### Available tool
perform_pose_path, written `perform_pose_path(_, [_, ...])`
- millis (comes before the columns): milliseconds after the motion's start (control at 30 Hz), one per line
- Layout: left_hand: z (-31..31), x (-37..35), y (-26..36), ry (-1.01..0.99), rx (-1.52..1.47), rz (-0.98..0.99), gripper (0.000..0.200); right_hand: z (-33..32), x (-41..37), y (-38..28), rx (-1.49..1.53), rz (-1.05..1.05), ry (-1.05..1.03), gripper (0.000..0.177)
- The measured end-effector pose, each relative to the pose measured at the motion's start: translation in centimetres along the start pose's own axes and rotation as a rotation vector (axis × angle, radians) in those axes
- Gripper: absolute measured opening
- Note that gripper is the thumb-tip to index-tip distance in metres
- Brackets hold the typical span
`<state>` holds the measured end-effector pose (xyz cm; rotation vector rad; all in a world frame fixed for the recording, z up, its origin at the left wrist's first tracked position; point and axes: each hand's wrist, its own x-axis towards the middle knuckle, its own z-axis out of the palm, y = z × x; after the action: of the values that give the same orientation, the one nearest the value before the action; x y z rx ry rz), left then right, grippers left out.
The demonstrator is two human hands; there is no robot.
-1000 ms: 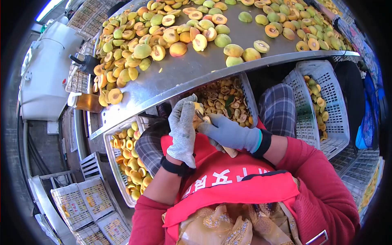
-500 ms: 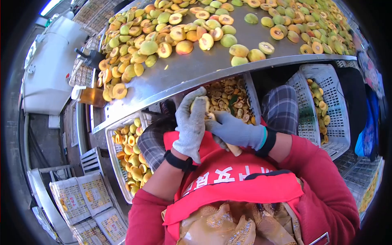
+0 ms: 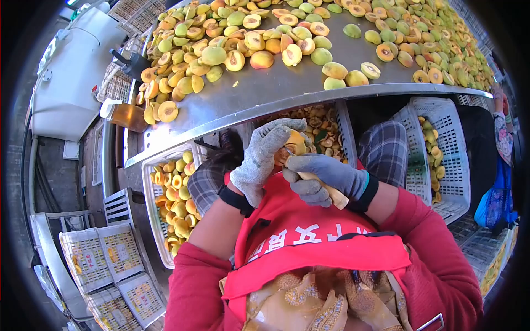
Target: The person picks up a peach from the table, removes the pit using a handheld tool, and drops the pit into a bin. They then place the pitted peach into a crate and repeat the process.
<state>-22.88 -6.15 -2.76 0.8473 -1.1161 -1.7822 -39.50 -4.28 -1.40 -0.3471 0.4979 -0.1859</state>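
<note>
My left hand (image 3: 264,161), in a pale grey glove, is closed around a yellow peach half (image 3: 297,142). The cut face of the fruit is partly turned up, and the thumb side of the glove hides some of it. In a darker grey glove, my right hand (image 3: 324,172) grips a tool with a light wooden handle (image 3: 338,198), whose end sticks out below the fingers. The tool's thin tip touches the peach half at its middle; its exact shape is too small to make out. Both hands meet above my lap, just off the table edge.
Many peach halves (image 3: 212,55) lie on the metal table (image 3: 243,99). Below its edge, a crate (image 3: 346,132) holds pits and scraps. Crates of peach halves stand left (image 3: 148,204) and right (image 3: 457,165). A jar of amber liquid (image 3: 126,116) sits at the table's left end.
The peach half has come into clearer view between my hands, and the tool's handle shows more below my right hand. My left hand has shifted slightly right. The whole view has tilted a little.
</note>
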Motion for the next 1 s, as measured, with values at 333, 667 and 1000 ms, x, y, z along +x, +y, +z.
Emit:
perform_pose_path(333, [2.5,0.0,-1.0,0.326,-0.364,0.081,0.049,-1.7,0.9,1.5,0.343,-0.152,-0.377,0.032])
perform_pose_path(667, [-8.0,-4.7,3.5,0.769,0.190,0.490,0.048,-2.2,-1.1,-3.1,-0.127,-0.490,0.396,0.030])
perform_pose_path(1000, [-27.4,-24.1,6.4,1.413,0.581,0.030,0.067,-6.1,2.7,-17.0,-1.077,-0.473,0.871,0.036])
